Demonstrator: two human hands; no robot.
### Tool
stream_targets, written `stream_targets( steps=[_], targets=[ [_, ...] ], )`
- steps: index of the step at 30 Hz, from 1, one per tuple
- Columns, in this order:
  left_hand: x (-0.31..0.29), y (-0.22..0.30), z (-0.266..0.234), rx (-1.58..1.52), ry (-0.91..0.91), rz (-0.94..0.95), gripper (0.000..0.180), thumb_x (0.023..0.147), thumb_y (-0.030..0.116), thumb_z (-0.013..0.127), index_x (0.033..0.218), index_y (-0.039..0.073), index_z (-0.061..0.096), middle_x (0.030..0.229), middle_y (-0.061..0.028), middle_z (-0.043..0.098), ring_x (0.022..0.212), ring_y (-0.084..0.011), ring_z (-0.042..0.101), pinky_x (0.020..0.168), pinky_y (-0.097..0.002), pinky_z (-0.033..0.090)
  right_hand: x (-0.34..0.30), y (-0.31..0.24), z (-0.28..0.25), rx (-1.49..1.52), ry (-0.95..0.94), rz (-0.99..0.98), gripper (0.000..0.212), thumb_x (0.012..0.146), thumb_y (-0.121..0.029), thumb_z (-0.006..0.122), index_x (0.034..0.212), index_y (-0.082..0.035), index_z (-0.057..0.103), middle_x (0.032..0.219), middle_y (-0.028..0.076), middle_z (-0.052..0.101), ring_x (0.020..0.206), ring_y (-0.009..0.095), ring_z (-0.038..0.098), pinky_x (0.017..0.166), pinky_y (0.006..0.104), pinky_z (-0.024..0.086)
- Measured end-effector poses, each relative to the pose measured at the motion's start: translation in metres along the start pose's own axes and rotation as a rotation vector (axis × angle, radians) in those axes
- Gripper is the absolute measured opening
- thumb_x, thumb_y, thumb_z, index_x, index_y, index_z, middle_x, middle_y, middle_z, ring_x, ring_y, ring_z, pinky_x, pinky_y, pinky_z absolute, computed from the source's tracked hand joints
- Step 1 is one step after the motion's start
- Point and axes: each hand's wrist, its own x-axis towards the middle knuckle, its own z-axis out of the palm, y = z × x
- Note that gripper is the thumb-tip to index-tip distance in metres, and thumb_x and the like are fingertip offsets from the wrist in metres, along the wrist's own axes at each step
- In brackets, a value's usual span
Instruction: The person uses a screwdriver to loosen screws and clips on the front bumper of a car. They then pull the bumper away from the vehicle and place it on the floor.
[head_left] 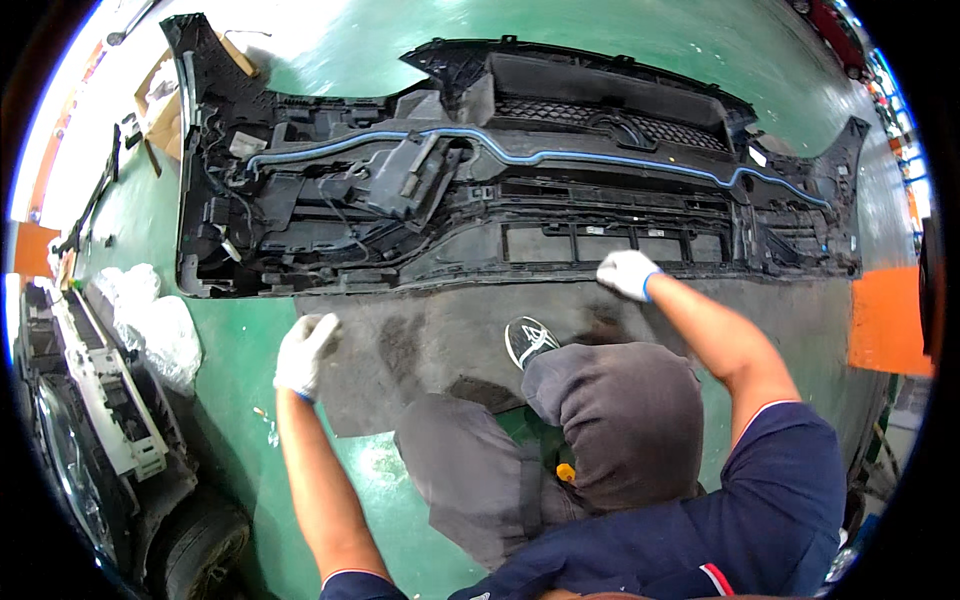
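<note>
Right hand closed on the bumper lower edge; left hand flat, open on the grey mat. One-handed pull could snag the blue hose or crack clips.

1. Bumper: black plastic, inner side up; a pale blue hose runs along it; black mesh grille.
2. Floor: glossy green.
3. Mat: dark grey felt with darker stains.
4. Left hand and right hand: white gloves, blue cuff edge.
5. Trousers: grey.
6. Shoe: black with white markings.
7. Shirt: navy, white-and-red trim.
</note>
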Motion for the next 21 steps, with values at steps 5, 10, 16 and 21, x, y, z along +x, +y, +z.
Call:
stream_targets(
  steps=[5, 10, 16, 21],
  targets=[
    [-0.056, 0.074, -0.074, -0.040, 0.125, 0.015, 0.031, 0.103, 0.030, 0.065, 0.108, 0.000, 0.069, 0.091, -0.0061, 0.074, 0.082, -0.0120, 0.066, 0.079, -0.0266, 0.052, 0.063, -0.055, -0.082, -0.087, -0.089, -0.035, 0.042, 0.091, -0.044, 0.064, 0.109, -0.008, 0.077, 0.112, 0.018, 0.075, 0.107, 0.037, 0.071, 0.095, 0.0438, 0.054],
    [-0.089, 0.123, -0.100, -0.045, 0.377, -0.065, 0.028, 0.102, 0.027, 0.068, 0.110, 0.000, 0.065, 0.099, -0.0058, 0.071, 0.082, -0.0122, 0.063, 0.079, -0.0275, 0.051, 0.063, -0.100, -0.098, 0.080, -0.152, -0.029, 0.043, 0.091, -0.043, 0.063, 0.110, -0.007, 0.077, 0.112, 0.020, 0.075, 0.107, 0.037, 0.071, 0.094, 0.0440, 0.054],
    [-0.215, 0.111, -0.058, 0.298, 0.293, -0.390, 0.031, 0.097, 0.031, 0.071, 0.097, 0.001, 0.064, 0.083, -0.0063, 0.069, 0.075, -0.0150, 0.061, 0.073, -0.0316, 0.050, -0.031, -0.089, -0.112, 0.321, -0.392, 0.245, 0.044, 0.089, -0.043, 0.067, 0.112, -0.007, 0.077, 0.111, 0.018, 0.076, 0.109, 0.033, 0.071, 0.097, 0.0416, 0.054],
    [-0.367, 0.057, -0.007, 0.234, 0.153, -0.914, 0.033, 0.094, 0.029, 0.075, 0.097, -0.004, 0.068, 0.079, -0.0064, 0.071, 0.070, -0.0141, 0.062, 0.066, -0.0315, 0.052, -0.029, -0.038, -0.179, 0.669, -0.422, 0.582, 0.027, 0.092, -0.031, 0.070, 0.094, -0.004, 0.074, 0.079, 0.010, 0.071, 0.066, 0.022, 0.066, 0.064, 0.0411, 0.055]
  ],
)
